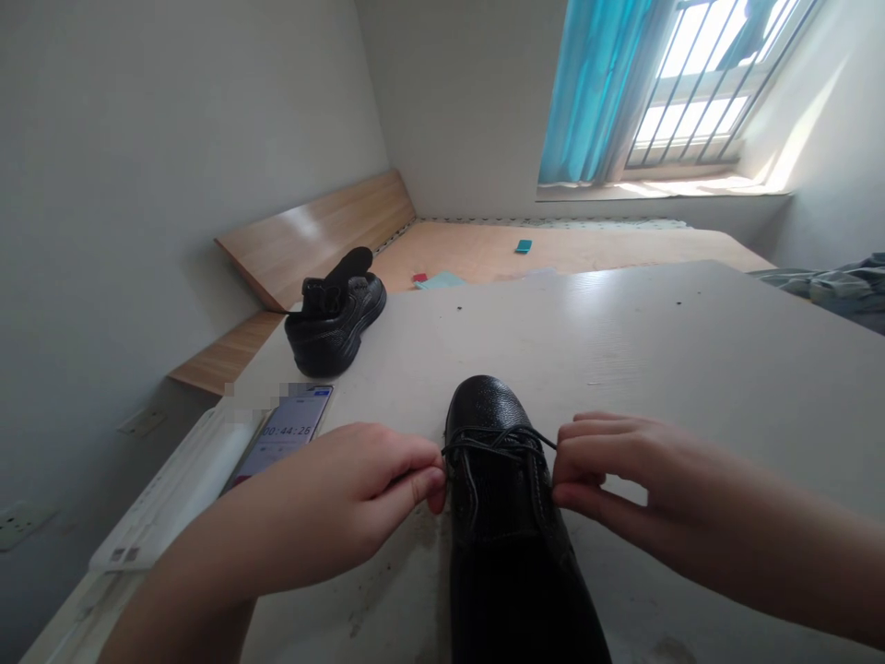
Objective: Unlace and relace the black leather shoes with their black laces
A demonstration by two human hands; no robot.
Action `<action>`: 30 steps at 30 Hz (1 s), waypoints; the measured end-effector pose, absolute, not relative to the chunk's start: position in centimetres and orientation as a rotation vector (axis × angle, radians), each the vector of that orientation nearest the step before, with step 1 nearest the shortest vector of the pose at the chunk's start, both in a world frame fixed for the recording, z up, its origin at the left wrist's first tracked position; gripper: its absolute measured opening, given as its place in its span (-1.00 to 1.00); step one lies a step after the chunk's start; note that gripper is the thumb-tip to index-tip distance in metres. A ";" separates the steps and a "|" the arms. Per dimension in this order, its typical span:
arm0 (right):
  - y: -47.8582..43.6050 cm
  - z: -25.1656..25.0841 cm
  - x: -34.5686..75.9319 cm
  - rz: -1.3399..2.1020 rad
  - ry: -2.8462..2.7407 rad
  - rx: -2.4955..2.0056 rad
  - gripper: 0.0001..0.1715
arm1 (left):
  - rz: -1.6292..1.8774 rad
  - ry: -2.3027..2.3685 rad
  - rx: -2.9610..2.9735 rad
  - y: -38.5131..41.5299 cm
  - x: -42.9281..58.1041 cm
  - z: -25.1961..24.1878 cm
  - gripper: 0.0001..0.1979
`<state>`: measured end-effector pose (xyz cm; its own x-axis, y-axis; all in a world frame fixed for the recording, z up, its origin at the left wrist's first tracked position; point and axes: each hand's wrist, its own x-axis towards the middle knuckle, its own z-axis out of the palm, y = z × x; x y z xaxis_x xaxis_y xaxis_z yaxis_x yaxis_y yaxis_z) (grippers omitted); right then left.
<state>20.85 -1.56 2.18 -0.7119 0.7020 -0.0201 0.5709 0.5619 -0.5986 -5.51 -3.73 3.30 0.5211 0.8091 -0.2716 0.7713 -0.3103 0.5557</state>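
A black leather shoe [488,401] lies on the white table, its toe pointing away from me. Dark shoelaces [499,441] cross over its front, near the toe. My left hand [387,480] is closed at the shoe's left side, thumb and fingers pinched at the lace end there. On the right side, my right hand [615,461] pinches the lace, which runs taut from the shoe to its fingertips. Both hands are at about the same height beside the lacing. The shoe's rear part is dark and runs out of the bottom of the view.
A second black shoe [332,318] with an insole sticking up stands at the table's far left. Near my left forearm lies a phone [294,429] showing a timer, beside a white flat object [172,480]. Behind the white table [691,369] is a bed [595,247] with a wooden headboard [324,231].
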 end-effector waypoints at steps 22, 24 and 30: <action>-4.0 0.7 21.1 0.538 -2.439 -1.168 -0.76 | 0.163 1.318 2.175 -4.4 -4.4 3.3 -0.67; -3.6 1.0 20.9 0.617 -2.452 -1.142 -0.82 | 0.180 1.325 2.168 -4.4 -4.2 3.2 -0.62; -3.2 1.6 20.3 0.578 -2.512 -0.980 -0.65 | 0.152 1.484 2.201 -5.1 -3.1 2.9 -0.57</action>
